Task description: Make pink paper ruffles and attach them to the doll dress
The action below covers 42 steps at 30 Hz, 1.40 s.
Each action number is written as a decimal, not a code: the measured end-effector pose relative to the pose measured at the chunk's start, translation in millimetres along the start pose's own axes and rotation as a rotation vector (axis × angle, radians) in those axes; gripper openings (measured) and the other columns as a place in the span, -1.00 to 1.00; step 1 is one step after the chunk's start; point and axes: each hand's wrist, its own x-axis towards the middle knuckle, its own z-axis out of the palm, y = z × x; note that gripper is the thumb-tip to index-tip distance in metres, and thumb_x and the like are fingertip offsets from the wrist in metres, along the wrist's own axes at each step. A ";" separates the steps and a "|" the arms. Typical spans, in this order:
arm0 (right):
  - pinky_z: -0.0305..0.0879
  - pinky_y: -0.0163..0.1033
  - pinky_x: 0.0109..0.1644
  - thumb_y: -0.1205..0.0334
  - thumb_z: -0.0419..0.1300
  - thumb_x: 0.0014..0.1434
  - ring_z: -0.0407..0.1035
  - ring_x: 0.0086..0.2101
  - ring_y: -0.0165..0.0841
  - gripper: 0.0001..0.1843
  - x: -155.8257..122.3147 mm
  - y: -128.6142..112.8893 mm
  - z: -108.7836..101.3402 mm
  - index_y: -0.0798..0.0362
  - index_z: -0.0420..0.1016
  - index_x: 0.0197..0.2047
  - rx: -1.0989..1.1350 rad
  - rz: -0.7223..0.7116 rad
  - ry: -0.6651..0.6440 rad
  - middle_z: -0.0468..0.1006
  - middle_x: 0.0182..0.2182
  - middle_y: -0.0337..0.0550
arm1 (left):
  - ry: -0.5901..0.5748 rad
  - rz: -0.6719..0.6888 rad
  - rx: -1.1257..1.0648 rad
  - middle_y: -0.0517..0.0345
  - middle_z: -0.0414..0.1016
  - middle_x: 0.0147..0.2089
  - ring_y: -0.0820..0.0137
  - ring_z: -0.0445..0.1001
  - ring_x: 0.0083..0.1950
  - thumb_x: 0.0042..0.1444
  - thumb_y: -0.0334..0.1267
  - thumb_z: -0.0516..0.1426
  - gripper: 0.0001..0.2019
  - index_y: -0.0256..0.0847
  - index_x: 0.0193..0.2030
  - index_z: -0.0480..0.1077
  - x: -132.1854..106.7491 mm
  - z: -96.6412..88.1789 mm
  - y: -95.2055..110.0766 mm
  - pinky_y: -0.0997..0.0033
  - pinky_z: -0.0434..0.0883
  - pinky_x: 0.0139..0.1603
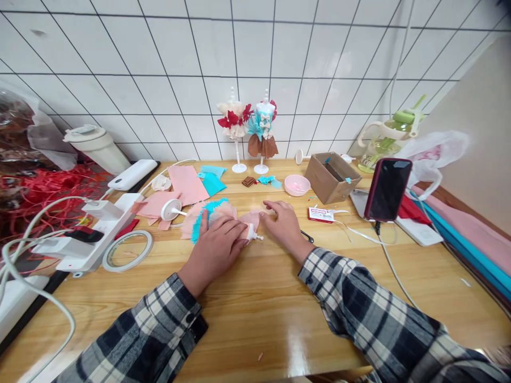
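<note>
Head view: pinning pink-and-teal frilled fabric doll dress [217, 211] flat at mid-bench under open left hand [217, 246], likely to steady it; smoothing its pink edge with flat, empty right hand [284, 226].

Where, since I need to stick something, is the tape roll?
In the head view, the tape roll lies flat on the table, left of the left hand, beside the white power strip.

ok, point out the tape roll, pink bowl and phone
tape roll [123, 268], head view, near rim of the ring
pink bowl [297, 191], head view, front outer wall
phone [388, 189], head view, middle of the dark screen
</note>
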 end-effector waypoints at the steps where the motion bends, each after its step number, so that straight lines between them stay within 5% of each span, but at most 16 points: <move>1: 0.26 -0.10 0.04 0.05 0.18 0.18 0.38 -0.12 -0.21 -0.65 2.1 -1.3 0.6 -0.02 0.57 -0.01 -0.051 0.025 -0.024 0.58 -0.16 -0.06 | 0.000 0.004 0.001 0.10 0.53 0.06 0.18 0.38 0.16 0.23 -0.18 0.08 -0.74 -0.08 0.03 0.42 -0.3 0.8 -0.9 -0.15 -0.32 0.43; 6: 0.24 -0.05 -0.03 0.01 0.18 0.16 0.40 -0.13 -0.17 -0.76 9.1 -13.2 3.7 -0.12 0.61 -0.19 -0.131 0.147 -0.123 0.62 -0.23 -0.18 | -0.006 0.026 -0.008 0.06 0.49 0.12 0.11 0.35 0.20 0.11 -0.07 0.18 -0.59 -0.10 0.10 0.37 -2.7 3.6 -4.6 -0.18 -0.45 0.41; 10: 0.28 -0.16 -0.11 0.11 0.22 0.13 0.45 -0.23 -0.28 -0.86 8.0 -21.7 2.4 -0.13 0.60 -0.26 0.000 0.196 -0.134 0.64 -0.33 -0.30 | -0.009 0.025 -0.007 0.06 0.49 0.12 0.13 0.35 0.20 0.14 -0.20 0.14 -0.64 -0.09 0.10 0.37 -3.7 2.7 -5.1 -0.19 -0.47 0.41; 18: 0.23 -0.15 -0.06 0.12 0.23 0.19 0.44 -0.18 -0.27 -0.86 -10.8 -42.0 1.4 -0.14 0.63 -0.25 -0.084 -0.084 -0.093 0.64 -0.28 -0.22 | 0.021 0.017 -0.029 0.05 0.51 0.10 0.18 0.39 0.17 0.23 -0.25 0.06 -0.69 -0.09 0.09 0.39 -3.9 4.5 -6.7 -0.21 -0.41 0.41; 24: 0.30 -0.21 -0.07 0.27 0.20 0.20 0.45 -0.20 -0.32 -0.80 -15.9 -30.9 1.3 -0.11 0.62 -0.16 0.036 -0.173 -0.178 0.64 -0.26 -0.23 | 0.023 0.025 -0.052 0.03 0.53 0.06 0.16 0.41 0.15 0.24 -0.22 0.05 -0.72 -0.09 0.06 0.43 -4.1 4.0 -7.7 -0.26 -0.31 0.41; 29: 0.36 -0.20 -0.09 0.25 0.27 0.10 0.45 -0.29 -0.34 -0.61 -16.5 -24.6 4.2 -0.04 0.51 0.04 0.143 -0.076 -0.138 0.64 -0.21 -0.22 | 0.019 0.018 -0.081 0.05 0.51 0.10 0.19 0.38 0.18 0.25 -0.21 0.05 -0.69 -0.10 0.10 0.40 -4.5 5.6 -9.4 -0.25 -0.32 0.41; 37: 0.41 -0.27 -0.24 0.21 0.21 0.15 0.50 -0.39 -0.37 -0.84 -16.9 -19.1 9.8 -0.06 0.63 -0.23 0.288 0.078 -0.128 0.66 -0.33 -0.25 | 0.021 0.016 -0.079 0.07 0.53 0.08 0.20 0.38 0.18 0.23 -0.24 0.07 -0.70 -0.06 0.09 0.41 -5.0 7.3 -10.2 -0.21 -0.32 0.42; 42: 0.42 -0.29 -0.23 0.22 0.20 0.15 0.50 -0.36 -0.39 -0.71 -17.3 -19.2 9.5 -0.06 0.55 -0.03 0.377 0.061 -0.149 0.65 -0.30 -0.25 | -0.008 0.015 -0.095 0.07 0.50 0.12 0.20 0.34 0.22 0.26 -0.21 0.03 -0.67 -0.03 0.14 0.38 -4.0 7.7 -11.2 -0.21 -0.37 0.41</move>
